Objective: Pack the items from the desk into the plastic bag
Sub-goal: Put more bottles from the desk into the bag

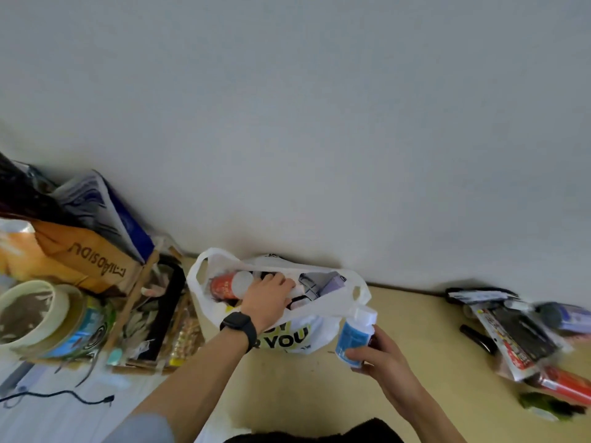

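Note:
A white plastic bag (307, 334) with "YOU" printed on it stands open on the desk against the wall. Inside it lie a red and white can (225, 286) and a pale purple box (323, 282). My left hand (267, 298), with a black watch on the wrist, reaches into the bag's mouth, its fingers lying over the things inside; what it touches is hidden. My right hand (380, 354) grips a small white bottle with a blue label (355, 335) just right of the bag, at its right handle.
A heap of packets (518, 334), a red tube (563, 383), a black marker (478, 338) and a green packet (550, 406) lie on the desk (415, 327) at the right. At the left stand wooden crates (140, 302) full of boxes, bags and a tape roll (32, 311).

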